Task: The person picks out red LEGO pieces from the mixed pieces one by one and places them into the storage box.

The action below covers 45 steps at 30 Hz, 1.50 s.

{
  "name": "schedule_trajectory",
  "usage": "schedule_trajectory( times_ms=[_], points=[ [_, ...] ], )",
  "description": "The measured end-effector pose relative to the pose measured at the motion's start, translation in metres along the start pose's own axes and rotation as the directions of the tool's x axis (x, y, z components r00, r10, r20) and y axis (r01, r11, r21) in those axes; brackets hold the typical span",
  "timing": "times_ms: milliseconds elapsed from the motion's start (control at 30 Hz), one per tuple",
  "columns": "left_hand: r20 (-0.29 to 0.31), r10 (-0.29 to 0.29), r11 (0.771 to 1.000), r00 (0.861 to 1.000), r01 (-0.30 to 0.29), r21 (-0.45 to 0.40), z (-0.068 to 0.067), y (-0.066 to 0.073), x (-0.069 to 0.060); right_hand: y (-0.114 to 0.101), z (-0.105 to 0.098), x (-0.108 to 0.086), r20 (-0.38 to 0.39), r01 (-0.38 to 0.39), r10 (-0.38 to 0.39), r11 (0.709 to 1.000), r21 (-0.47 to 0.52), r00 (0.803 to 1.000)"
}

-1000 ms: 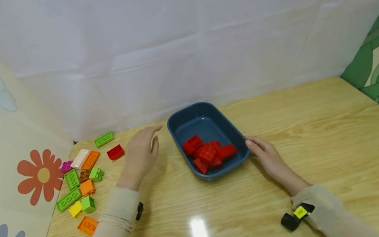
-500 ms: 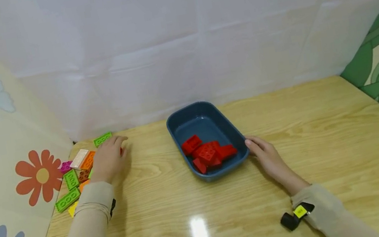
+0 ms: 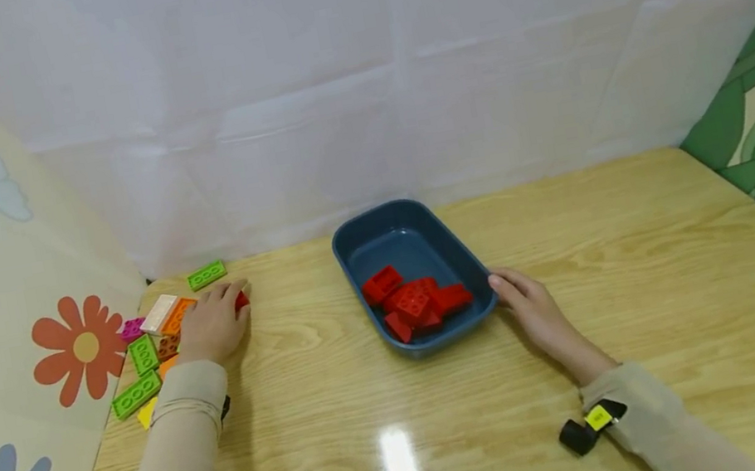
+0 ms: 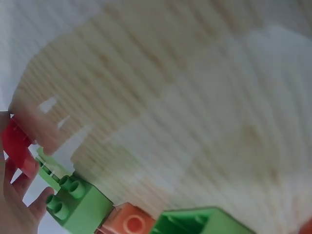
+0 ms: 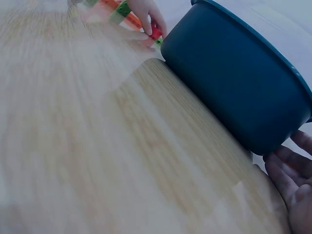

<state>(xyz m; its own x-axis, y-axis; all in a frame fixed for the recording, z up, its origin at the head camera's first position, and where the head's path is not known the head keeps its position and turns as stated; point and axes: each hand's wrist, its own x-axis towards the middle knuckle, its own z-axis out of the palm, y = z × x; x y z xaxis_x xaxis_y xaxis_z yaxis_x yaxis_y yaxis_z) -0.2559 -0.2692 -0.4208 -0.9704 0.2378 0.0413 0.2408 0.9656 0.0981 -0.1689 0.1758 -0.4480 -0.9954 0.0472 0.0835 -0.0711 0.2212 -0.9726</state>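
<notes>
My left hand (image 3: 212, 328) pinches a red toy brick (image 3: 241, 300) at the left, beside the loose bricks. In the left wrist view the red brick (image 4: 18, 146) sits between fingers and thumb, near a green brick (image 4: 80, 207). A dark blue plastic bin (image 3: 387, 246) stands mid-table with several red bricks (image 3: 415, 302) heaped at its near end. My right hand (image 3: 539, 318) holds the bin's near right corner. In the right wrist view, its fingers (image 5: 287, 165) lie against the bin's lower outer wall (image 5: 234, 73).
Several loose bricks lie on the wooden table (image 3: 318, 414) at the left: green (image 3: 136, 394), orange (image 3: 179, 314), white (image 3: 159, 314) and magenta (image 3: 132, 329). One green brick (image 3: 206, 275) lies by the back edge. A white cloth (image 3: 294, 149) hangs behind the table.
My left hand has moved left from beside the bin to the red brick and taken hold of it. The right hand and the bin have stayed put.
</notes>
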Motion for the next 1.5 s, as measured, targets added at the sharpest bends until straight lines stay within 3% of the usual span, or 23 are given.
schedule_trajectory(
  times_ms=[433, 633, 733, 833, 933, 1100, 1200, 1333, 1500],
  points=[
    [-0.04, 0.018, 1.0, 0.999, -0.017, 0.025, 0.0, 0.001, 0.001, 0.002, 0.0, 0.001, 0.003, 0.015, -0.015, 1.0, -0.006, 1.0],
    [-0.14, -0.011, 1.0, 0.99, 0.014, 0.021, -0.006, 0.006, 0.004, 0.004, 0.0, 0.001, 0.023, 0.028, -0.027, 1.0, -0.011, 0.999],
    [-0.24, -0.018, 0.999, 0.971, 0.027, 0.035, -0.01, 0.009, 0.01, 0.005, 0.0, 0.001, 0.025, 0.028, -0.027, 1.0, -0.011, 0.999],
    [-0.343, -0.041, 0.999, 0.938, 0.046, 0.008, -0.016, 0.017, 0.016, 0.005, 0.0, 0.001, 0.02, 0.032, -0.032, 0.999, -0.01, 0.999],
    [-0.395, -0.048, 0.998, 0.918, 0.028, -0.056, -0.023, 0.029, 0.022, 0.005, 0.0, 0.0, 0.014, 0.036, -0.036, 0.999, -0.003, 0.999],
    [-0.411, 0.058, 0.996, 0.91, -0.082, -0.042, -0.032, 0.056, 0.025, 0.005, 0.0, 0.0, 0.012, 0.033, -0.033, 0.999, -0.002, 0.999],
    [-0.475, 0.143, 0.985, 0.869, -0.174, -0.021, -0.035, 0.074, 0.026, 0.004, 0.0, 0.0, 0.014, 0.031, -0.031, 1.0, -0.003, 0.999],
    [-0.544, 0.205, 0.962, 0.813, -0.27, -0.042, -0.039, 0.098, 0.027, 0.004, 0.0, 0.0, 0.02, 0.043, -0.043, 0.999, -0.003, 0.999],
    [-0.552, 0.211, 0.941, 0.807, -0.321, -0.108, -0.041, 0.126, 0.028, 0.003, 0.0, 0.0, 0.019, 0.054, -0.054, 0.999, 0.0, 0.998]
  ],
)
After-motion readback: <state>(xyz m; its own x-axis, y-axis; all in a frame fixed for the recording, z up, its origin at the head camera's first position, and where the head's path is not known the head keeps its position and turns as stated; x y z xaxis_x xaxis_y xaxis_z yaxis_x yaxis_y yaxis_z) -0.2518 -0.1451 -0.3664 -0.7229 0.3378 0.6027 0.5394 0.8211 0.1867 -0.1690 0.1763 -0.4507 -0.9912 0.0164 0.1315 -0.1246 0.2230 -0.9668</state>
